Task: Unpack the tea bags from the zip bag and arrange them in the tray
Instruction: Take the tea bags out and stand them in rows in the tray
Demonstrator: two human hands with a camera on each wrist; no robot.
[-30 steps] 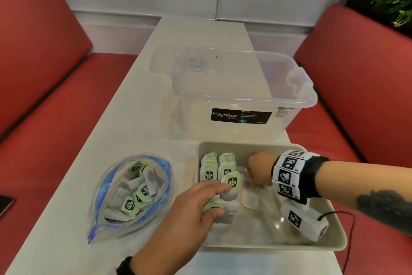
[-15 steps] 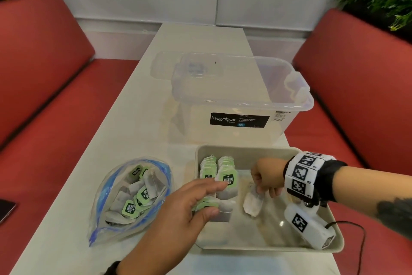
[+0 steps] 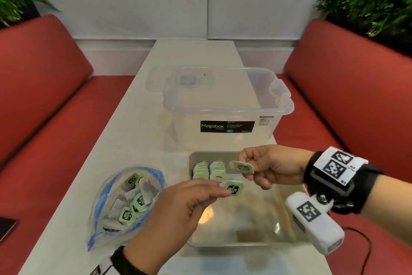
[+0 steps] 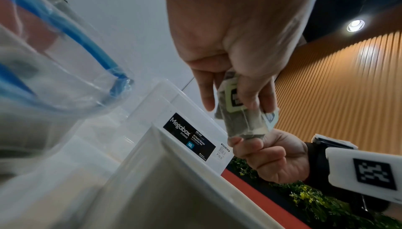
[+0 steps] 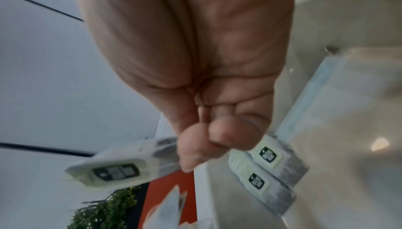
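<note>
A beige tray [image 3: 256, 241] lies near the table's front edge, with two rows of green-tagged tea bags [image 3: 208, 170] standing in its far left corner. Above the tray my right hand [image 3: 249, 169] pinches one tea bag [image 3: 242, 166] by its end; the right wrist view shows that tea bag [image 5: 117, 170] under my thumb. My left hand [image 3: 219, 190] holds several tea bags [image 3: 233, 189] just in front of the rows, and the left wrist view shows those tea bags [image 4: 239, 110] between thumb and fingers. Left of the tray lies the open zip bag [image 3: 127, 203] with more tea bags inside.
A clear Megabox storage box [image 3: 225, 105] stands right behind the tray, with its lid [image 3: 156, 78] behind it. Red bench seats [image 3: 44, 118] flank the white table [image 3: 89, 163]. A dark phone [image 3: 5, 228] lies on the left seat.
My right hand has risen out of the tray with one tea bag pinched. My left hand has lifted slightly with its tea bags, toward the right hand.
</note>
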